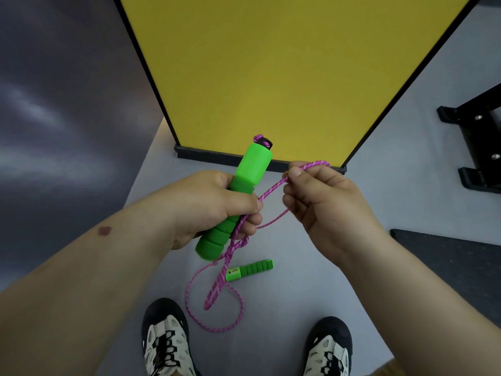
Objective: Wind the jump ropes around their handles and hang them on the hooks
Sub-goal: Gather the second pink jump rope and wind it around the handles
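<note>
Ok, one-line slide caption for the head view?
Left hand grips green handle; right hand pinches purple rope.

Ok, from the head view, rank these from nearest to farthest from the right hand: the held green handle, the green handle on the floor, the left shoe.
From the right hand:
1. Held green handle, just to its left, gripped by the left hand.
2. Green handle on the floor, below and to the left, ahead of the feet.
3. Left shoe, at the bottom of the view, farthest.
</note>
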`<action>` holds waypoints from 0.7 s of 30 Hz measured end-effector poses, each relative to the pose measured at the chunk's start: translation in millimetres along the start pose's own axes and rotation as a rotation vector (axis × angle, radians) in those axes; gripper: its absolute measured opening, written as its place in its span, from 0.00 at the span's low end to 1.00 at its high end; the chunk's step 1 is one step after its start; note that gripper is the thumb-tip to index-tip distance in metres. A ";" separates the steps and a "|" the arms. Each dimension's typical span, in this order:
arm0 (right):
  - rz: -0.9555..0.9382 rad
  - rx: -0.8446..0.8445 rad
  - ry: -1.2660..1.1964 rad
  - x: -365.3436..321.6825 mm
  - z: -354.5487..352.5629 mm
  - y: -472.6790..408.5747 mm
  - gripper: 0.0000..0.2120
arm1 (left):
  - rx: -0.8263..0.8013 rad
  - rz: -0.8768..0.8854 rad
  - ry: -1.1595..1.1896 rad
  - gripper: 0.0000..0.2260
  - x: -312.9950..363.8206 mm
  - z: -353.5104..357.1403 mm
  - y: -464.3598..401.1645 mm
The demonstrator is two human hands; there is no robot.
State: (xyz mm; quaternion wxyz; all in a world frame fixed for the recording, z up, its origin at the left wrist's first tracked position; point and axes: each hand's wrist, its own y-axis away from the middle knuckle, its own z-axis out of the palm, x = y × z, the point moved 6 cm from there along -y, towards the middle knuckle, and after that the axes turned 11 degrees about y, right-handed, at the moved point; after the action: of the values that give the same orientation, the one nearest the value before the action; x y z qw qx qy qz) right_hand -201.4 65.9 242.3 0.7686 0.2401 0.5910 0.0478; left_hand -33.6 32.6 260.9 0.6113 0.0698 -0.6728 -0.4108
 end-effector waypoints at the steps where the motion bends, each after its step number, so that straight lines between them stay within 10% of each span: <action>1: -0.002 0.015 -0.014 -1.3 -2.1 -1.0 0.03 | 0.002 0.000 -0.002 0.06 0.1 -0.1 0.2; 13: 0.091 -0.206 0.110 12.4 18.2 7.7 0.02 | 0.022 0.024 -0.006 0.05 3.8 2.5 2.8; 21: 0.025 -0.020 -0.001 1.0 1.0 -1.1 0.03 | 0.021 0.014 -0.008 0.05 2.8 1.6 2.6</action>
State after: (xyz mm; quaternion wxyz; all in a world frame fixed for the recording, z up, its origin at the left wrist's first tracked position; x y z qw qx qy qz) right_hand -200.4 65.0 241.1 0.7706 0.2398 0.5872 0.0629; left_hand -34.6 33.4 264.8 0.6106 0.0699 -0.6801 -0.3995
